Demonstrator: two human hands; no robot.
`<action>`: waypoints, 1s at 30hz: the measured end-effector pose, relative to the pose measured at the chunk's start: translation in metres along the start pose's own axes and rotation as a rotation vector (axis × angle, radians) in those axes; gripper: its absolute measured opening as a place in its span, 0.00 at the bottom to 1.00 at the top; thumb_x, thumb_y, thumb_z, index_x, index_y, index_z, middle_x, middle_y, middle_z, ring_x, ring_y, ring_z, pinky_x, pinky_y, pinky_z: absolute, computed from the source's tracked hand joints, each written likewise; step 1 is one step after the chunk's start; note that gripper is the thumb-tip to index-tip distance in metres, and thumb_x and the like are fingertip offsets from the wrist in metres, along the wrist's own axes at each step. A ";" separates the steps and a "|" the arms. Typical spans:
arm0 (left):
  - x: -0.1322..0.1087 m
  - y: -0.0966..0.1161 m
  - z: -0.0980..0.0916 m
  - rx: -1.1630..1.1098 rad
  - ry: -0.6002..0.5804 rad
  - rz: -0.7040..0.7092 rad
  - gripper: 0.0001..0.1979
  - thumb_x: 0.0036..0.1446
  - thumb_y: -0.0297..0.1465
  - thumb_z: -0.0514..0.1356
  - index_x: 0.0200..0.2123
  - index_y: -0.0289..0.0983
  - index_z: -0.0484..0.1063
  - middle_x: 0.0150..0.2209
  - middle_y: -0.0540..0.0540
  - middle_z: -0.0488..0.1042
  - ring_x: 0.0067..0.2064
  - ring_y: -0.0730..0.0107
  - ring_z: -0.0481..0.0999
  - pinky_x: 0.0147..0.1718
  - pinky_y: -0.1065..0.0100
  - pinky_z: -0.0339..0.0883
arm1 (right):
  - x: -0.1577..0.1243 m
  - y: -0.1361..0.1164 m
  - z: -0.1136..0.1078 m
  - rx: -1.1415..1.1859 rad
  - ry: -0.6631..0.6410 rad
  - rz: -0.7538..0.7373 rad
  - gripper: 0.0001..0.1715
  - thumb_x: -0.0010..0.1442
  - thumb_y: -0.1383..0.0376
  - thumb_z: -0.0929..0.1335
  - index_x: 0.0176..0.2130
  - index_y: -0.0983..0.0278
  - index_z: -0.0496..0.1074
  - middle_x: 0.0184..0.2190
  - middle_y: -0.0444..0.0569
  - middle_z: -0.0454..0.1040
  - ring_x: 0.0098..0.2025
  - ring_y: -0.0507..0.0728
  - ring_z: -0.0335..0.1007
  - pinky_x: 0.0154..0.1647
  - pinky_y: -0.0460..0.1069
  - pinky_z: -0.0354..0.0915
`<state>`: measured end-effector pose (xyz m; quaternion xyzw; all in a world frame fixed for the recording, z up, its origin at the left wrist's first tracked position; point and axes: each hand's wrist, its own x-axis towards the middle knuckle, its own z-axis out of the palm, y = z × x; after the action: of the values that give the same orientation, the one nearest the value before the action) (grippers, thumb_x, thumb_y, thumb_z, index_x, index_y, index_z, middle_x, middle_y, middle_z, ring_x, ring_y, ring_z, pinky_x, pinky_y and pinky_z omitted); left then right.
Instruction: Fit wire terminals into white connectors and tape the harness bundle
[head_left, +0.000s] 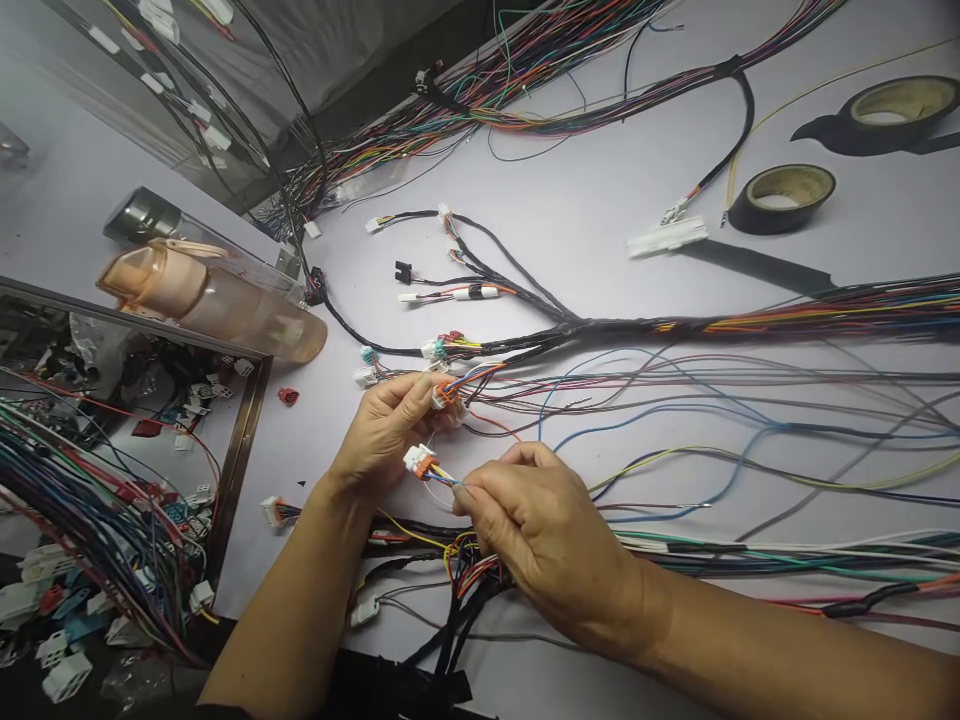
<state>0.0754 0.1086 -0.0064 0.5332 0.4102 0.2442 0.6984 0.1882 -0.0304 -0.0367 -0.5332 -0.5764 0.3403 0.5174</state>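
My left hand (386, 430) is closed around a small white and orange connector (442, 392) with coloured wires fanning out to the right. My right hand (536, 530) pinches the thin wires just behind a second white and orange connector (420, 462), which sticks out to the left between the two hands. Both hands hover over a white table (585, 220). A black-taped wire harness (600, 328) with several branch connectors runs just beyond them.
Two rolls of black tape (784, 195) (900, 110) lie at the far right. A clear bottle (217, 300) lies on its side at the left above a tray of connectors (112, 480). Loose coloured wires spread right; a white connector (667, 238) lies at the back.
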 end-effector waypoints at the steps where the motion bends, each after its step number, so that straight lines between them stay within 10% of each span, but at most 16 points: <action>1: 0.000 -0.001 -0.001 0.004 -0.005 -0.002 0.12 0.48 0.37 0.69 0.31 0.33 0.81 0.24 0.47 0.74 0.25 0.77 0.70 0.26 0.75 0.67 | 0.000 0.000 0.000 -0.001 0.002 -0.003 0.21 0.70 0.62 0.56 0.27 0.64 0.66 0.19 0.37 0.66 0.21 0.47 0.53 0.39 0.48 0.51; 30: 0.001 -0.009 -0.009 0.026 0.022 0.120 0.10 0.45 0.26 0.70 0.34 0.40 0.81 0.37 0.48 0.77 0.37 0.74 0.76 0.40 0.72 0.71 | 0.000 -0.001 -0.001 -0.015 -0.013 -0.017 0.20 0.70 0.63 0.57 0.28 0.64 0.67 0.20 0.38 0.68 0.22 0.47 0.53 0.39 0.49 0.51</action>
<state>0.0675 0.1119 -0.0164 0.5630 0.3882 0.2862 0.6711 0.1888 -0.0305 -0.0355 -0.5300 -0.5867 0.3351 0.5124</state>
